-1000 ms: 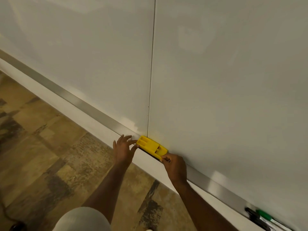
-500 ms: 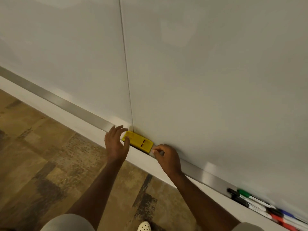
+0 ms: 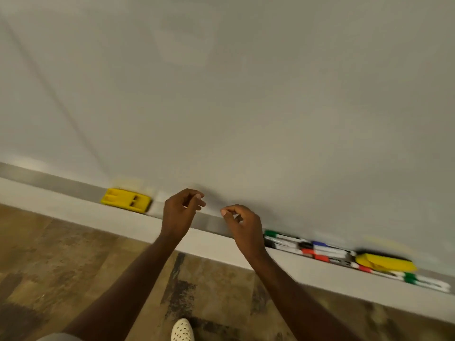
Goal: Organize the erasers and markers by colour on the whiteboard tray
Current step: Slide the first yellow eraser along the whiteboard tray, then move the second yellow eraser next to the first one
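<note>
A yellow eraser (image 3: 126, 200) lies alone on the metal whiteboard tray (image 3: 61, 184), left of both hands. My left hand (image 3: 181, 212) hovers just right of it, fingers loosely curled, holding nothing. My right hand (image 3: 242, 225) hangs over the tray a little further right, fingers also loosely curled and empty. Further right on the tray lies a bunch of markers (image 3: 307, 247) with green, black, blue and red caps, then a second yellow eraser (image 3: 384, 262), then a green-capped marker (image 3: 423, 281). The picture is motion-blurred.
The whiteboard (image 3: 246, 94) fills the upper view, with a panel seam at the left. Below the tray runs a white wall strip (image 3: 98, 217), then patterned brown floor (image 3: 61, 267). A white dotted shoe (image 3: 182, 331) shows at the bottom.
Both hands have let go of the yellow eraser, which now lies flat on the tray, and have moved right of it. The view has swung right, bringing in the markers and a second eraser.
</note>
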Demonstrator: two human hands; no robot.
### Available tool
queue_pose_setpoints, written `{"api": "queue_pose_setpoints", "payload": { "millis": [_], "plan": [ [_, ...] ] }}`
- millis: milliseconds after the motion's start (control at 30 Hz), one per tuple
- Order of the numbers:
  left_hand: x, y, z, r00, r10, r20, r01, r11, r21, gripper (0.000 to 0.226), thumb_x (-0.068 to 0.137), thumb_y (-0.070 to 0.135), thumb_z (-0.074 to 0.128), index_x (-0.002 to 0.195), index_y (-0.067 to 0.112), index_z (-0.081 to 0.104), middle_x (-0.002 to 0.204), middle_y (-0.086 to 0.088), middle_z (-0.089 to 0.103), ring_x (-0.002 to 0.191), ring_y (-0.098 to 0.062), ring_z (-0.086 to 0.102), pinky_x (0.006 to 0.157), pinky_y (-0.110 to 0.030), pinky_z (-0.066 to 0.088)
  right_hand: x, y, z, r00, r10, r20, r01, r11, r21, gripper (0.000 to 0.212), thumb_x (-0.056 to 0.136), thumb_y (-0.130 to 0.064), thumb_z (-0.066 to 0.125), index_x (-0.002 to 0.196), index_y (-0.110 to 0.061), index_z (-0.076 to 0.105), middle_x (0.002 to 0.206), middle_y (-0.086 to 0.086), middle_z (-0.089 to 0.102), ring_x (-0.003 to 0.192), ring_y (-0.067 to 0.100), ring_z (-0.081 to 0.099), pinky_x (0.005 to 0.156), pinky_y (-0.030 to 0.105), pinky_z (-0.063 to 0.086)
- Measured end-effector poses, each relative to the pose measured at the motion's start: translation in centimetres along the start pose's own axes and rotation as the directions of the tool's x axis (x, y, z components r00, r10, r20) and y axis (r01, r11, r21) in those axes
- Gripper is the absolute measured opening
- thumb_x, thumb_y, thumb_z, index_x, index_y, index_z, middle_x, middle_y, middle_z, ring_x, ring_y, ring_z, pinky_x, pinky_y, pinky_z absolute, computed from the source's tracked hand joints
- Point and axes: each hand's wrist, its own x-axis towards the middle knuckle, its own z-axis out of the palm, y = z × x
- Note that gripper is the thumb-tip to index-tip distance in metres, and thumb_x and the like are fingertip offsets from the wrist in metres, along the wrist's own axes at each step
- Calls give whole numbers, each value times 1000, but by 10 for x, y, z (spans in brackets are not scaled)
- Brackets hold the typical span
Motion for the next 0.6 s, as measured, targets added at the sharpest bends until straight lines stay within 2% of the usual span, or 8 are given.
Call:
{"api": "queue_pose_setpoints", "payload": {
  "millis": [167, 233, 300, 367, 433, 500, 600],
  "plan": [
    [-32, 42, 107, 954, -70, 293, 95, 993, -75, 19, 99, 17, 55, 93, 15, 73, 81, -4, 78, 75, -24, 73, 68, -37, 59, -26, 47, -115, 976, 116, -184, -115, 993, 16, 11, 92, -31, 66, 95, -23, 72, 92, -8, 71, 82, 3, 64, 72, 11, 50],
    [-46, 55, 154, 891, -150, 428, 189, 981, -48, 20, 99, 16, 54, 93, 14, 74, 84, -7, 78, 79, -29, 73, 70, -37, 57, -34, 71, -164, 951, 162, -262, -162, 987, 20, 11, 92, -26, 66, 95, -18, 73, 93, -4, 73, 83, 5, 65, 77, 16, 51],
    [-61, 66, 202, 797, -229, 559, 267, 964, 13, 19, 98, 18, 55, 96, 14, 74, 87, -8, 78, 82, -27, 72, 73, -36, 54, -41, 96, -214, 915, 214, -343, -227, 974, 2, 13, 91, -24, 67, 94, -14, 75, 93, 0, 74, 84, 10, 66, 81, 23, 51],
    [-77, 73, 246, 713, -267, 648, 262, 959, 107, 17, 97, 24, 58, 99, 16, 73, 91, -7, 78, 87, -21, 71, 72, -34, 54, -48, 123, -261, 870, 274, -411, -303, 953, -6, 16, 91, -22, 67, 94, -10, 76, 93, 5, 75, 86, 17, 68, 83, 29, 51],
    [-92, 76, 287, 656, -306, 690, 261, 950, 172, 16, 95, 29, 60, 100, 19, 72, 92, -6, 78, 86, -19, 71, 69, -32, 55, -58, 151, -306, 823, 311, -476, -354, 935, 0, 17, 91, -21, 66, 96, -10, 77, 93, 7, 76, 88, 20, 68, 83, 31, 51],
    [-103, 76, 324, 632, -350, 692, 278, 935, 218, 14, 94, 29, 62, 96, 20, 72, 92, -8, 78, 78, -20, 69, 62, -30, 54, -68, 178, -347, 764, 349, -543, -404, 914, 19, 18, 92, -23, 65, 99, -12, 77, 97, 7, 76, 91, 21, 69, 85, 31, 52],
    [-113, 70, 368, 676, -384, 629, 249, 922, 296, 16, 91, 28, 65, 95, 15, 73, 88, -9, 77, 67, -19, 68, 57, -30, 53, -83, 218, -389, 681, 425, -597, -467, 879, 93, 21, 93, -24, 64, 106, -11, 75, 103, 7, 75, 94, 24, 69, 88, 46, 57]
  ]
}}
